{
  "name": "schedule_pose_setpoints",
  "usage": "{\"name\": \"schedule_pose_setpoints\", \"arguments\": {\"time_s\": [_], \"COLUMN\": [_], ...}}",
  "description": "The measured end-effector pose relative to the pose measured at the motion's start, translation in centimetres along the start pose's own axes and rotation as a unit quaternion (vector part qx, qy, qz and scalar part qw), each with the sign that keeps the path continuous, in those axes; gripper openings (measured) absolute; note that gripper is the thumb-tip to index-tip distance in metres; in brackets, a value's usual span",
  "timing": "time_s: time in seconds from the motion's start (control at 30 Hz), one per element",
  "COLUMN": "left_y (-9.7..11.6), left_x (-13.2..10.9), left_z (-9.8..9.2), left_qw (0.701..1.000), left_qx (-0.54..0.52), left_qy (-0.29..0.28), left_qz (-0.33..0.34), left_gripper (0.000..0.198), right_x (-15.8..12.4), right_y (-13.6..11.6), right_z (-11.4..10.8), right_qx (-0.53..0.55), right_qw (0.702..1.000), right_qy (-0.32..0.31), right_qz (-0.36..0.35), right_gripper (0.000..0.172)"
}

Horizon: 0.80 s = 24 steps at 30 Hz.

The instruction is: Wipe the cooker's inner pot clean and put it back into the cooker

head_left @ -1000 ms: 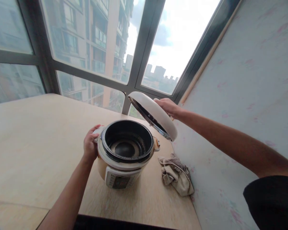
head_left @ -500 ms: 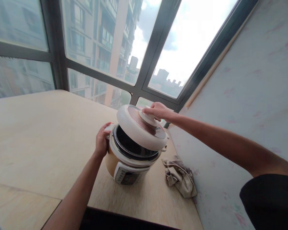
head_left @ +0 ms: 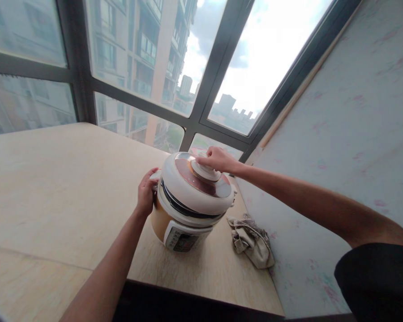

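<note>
An electric pressure cooker with a gold body and a dark front panel stands on the wooden counter. Its white lid, reddish-brown and shiny in the centre, rests low over the pot, with a thin dark gap along the front left. My right hand is closed around the knob on top of the lid. At the cooker's left side, my left hand grips the white side handle. The inside of the pot is hidden under the lid.
A crumpled beige cloth lies right of the cooker, close to the flower-patterned wall. Dark-framed windows rise behind the counter. The counter's front edge runs just below the cooker.
My right hand has lowered the lid from a raised tilt onto the pot, covering the dark opening. My left hand keeps hold of the side handle.
</note>
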<state>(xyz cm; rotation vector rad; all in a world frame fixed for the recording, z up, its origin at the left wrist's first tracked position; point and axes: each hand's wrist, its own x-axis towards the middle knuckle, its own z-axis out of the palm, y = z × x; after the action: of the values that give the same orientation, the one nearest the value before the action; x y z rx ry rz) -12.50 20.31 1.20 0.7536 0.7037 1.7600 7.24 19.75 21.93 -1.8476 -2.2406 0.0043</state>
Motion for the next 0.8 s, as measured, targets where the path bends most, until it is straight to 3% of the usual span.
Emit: {"name": "schedule_pose_setpoints", "arguments": {"time_s": [0.47,0.8], "left_y": [0.6,0.0], "left_x": [-0.7,-0.5], "left_z": [-0.3,-0.7], "left_qw": [1.000,1.000], "left_qx": [0.010,0.002], "left_qy": [-0.010,-0.001], "left_qz": [0.002,0.016], "left_gripper": [0.052,0.052], "right_x": [-1.2,-0.3], "right_y": [0.1,-0.3], "right_z": [2.3,3.4], "right_qx": [-0.020,-0.052], "right_qw": [0.999,0.998], "right_qy": [0.014,-0.009], "right_qz": [-0.028,-0.027], "right_gripper": [0.041,0.038]}}
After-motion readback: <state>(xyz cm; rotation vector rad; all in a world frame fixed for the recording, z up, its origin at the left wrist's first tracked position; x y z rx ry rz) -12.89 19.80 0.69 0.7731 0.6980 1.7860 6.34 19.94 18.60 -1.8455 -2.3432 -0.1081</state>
